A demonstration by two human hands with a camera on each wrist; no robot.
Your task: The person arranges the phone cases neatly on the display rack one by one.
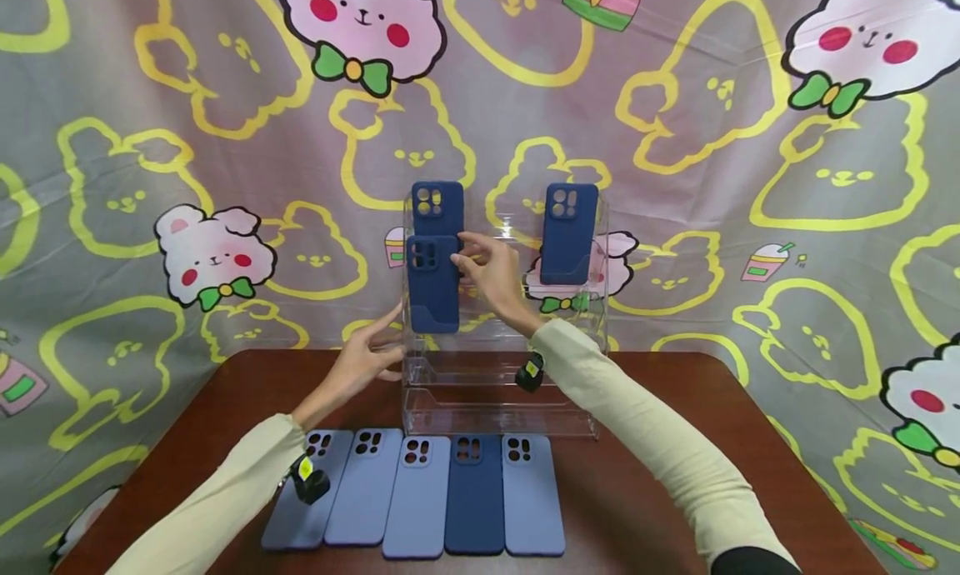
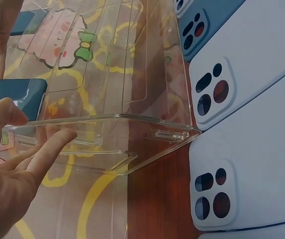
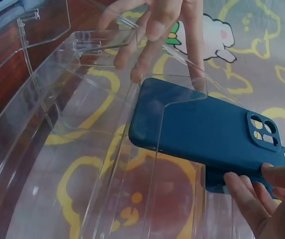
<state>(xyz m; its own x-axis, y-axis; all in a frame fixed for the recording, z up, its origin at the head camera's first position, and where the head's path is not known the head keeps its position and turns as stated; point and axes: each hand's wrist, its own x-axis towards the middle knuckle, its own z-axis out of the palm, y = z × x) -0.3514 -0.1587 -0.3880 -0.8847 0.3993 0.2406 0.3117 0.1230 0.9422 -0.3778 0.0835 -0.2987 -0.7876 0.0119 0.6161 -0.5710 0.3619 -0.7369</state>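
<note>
A clear tiered display rack (image 1: 498, 421) stands on the table. A dark blue phone case (image 1: 435, 287) leans upright in its left column, its bottom behind a clear lip. My right hand (image 1: 495, 279) pinches the upper right edge of this case between thumb and fingers, also seen in the right wrist view (image 3: 267, 199). Just behind and above stands another dark blue case (image 1: 437, 200); a third dark blue case (image 1: 570, 233) stands on the upper right. My left hand (image 1: 365, 354) rests at the rack's left side, fingers spread and fairly straight against the clear plastic.
In front of the rack, several phone cases lie in a row on the brown table (image 1: 637, 475): light purple-blue ones (image 1: 416, 508) and one dark blue one (image 1: 475, 508). A cartoon-printed cloth (image 1: 247, 167) hangs behind the table.
</note>
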